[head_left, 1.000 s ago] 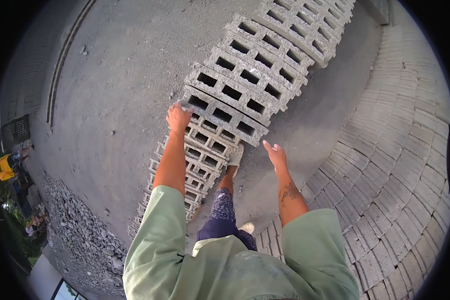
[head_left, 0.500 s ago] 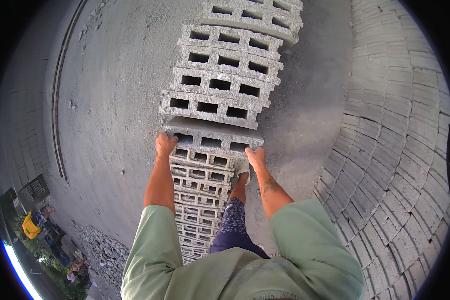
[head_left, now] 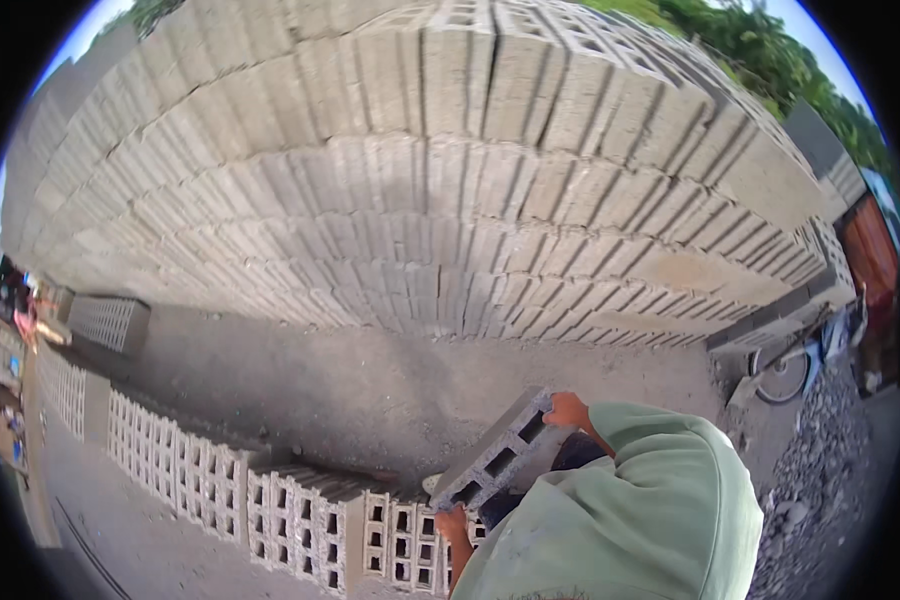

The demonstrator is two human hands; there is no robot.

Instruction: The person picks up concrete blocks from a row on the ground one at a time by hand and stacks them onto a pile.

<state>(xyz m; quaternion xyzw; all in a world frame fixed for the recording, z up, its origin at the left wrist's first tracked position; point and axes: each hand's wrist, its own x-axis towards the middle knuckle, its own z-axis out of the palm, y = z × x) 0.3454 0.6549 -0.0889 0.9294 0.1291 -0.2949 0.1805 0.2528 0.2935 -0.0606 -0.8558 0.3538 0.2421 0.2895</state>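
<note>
head view | hollow concrete block (head_left: 500,455) lifted, tilted, lower centre of frame | left hand (head_left: 451,523) clamped on its near lower end, right hand (head_left: 568,410) clamped on far upper end | row of blocks (head_left: 270,495) below, stacked wall (head_left: 420,190) upper frame | risk: fingertip-only grip slipping, so the block could drop toward the row or the feet

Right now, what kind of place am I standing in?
Likely an outdoor concrete block yard. A big stack of grey blocks fills the view, a row of hollow blocks sits on the ground, and both hands hold a hollow block.
</note>
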